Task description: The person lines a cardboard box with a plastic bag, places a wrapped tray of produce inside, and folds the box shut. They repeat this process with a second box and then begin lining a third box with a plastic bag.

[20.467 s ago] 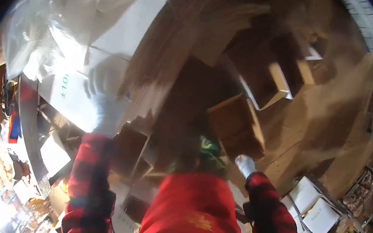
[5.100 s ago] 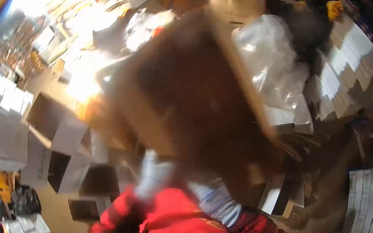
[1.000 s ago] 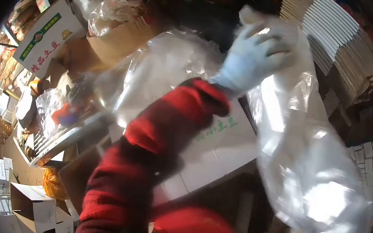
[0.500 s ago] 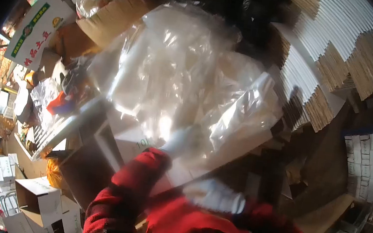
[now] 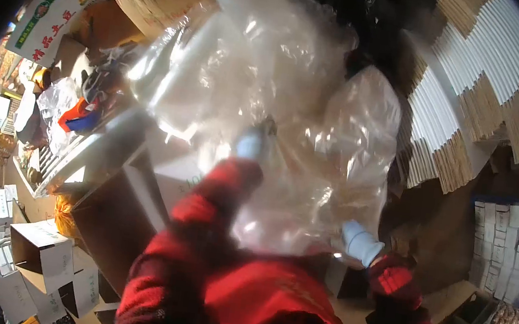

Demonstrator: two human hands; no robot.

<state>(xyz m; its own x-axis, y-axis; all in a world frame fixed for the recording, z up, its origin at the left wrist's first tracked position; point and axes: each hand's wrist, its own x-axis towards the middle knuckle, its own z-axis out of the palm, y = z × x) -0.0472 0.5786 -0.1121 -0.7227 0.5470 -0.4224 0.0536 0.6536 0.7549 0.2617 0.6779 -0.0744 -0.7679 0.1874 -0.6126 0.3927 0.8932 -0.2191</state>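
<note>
A large clear plastic bag (image 5: 273,59) spreads over a white cardboard box (image 5: 169,173) in front of me, and its film reaches toward my body. My left hand (image 5: 250,144), in a white glove, pushes into the middle of the film. Its fingers are blurred and partly hidden there. At the bag's near right edge, my right hand (image 5: 359,242), in a pale glove, has its fingers closed on the plastic film. Green print on the box wall shows faintly under the bag.
Flattened cardboard boxes (image 5: 455,122) are stacked at the upper right. Small white boxes (image 5: 507,244) stand in rows at far right. To the left are a printed carton (image 5: 56,14), a tray (image 5: 87,149) and an open white box (image 5: 46,252).
My left hand has moved forward into the bag. My right hand has swung out right to the bag's edge. The film now spreads wider and nearer to me.
</note>
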